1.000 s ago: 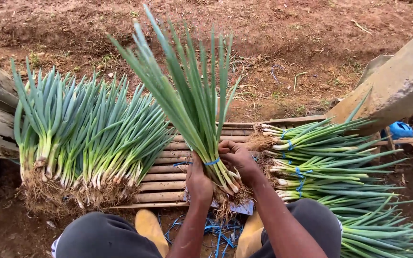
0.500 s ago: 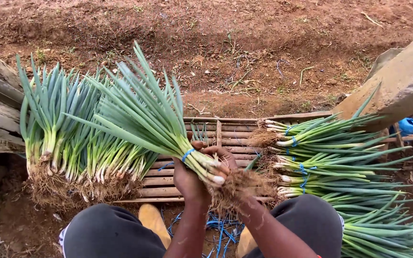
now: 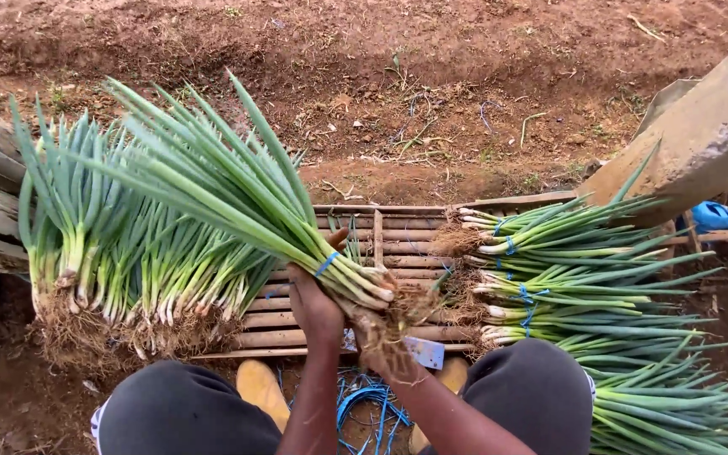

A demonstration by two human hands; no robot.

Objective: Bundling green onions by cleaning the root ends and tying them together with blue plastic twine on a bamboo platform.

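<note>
The tied bunch of spring onions [image 3: 238, 202] has swung toward the upper left, left hand [image 3: 313, 303] clamped on its stalks, right hand [image 3: 381, 341] closed on the roots, where loose stalks may slip the blue band [image 3: 326, 264].

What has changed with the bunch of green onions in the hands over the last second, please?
The held bunch of green onions has swung over: its leaves pointed up and away a second ago and now lean far to the left. The left hand still grips the stalks by the blue band; the right hand has shifted down to the roots. The upright bunches, tied bunches and wooden crate stayed put.
</note>
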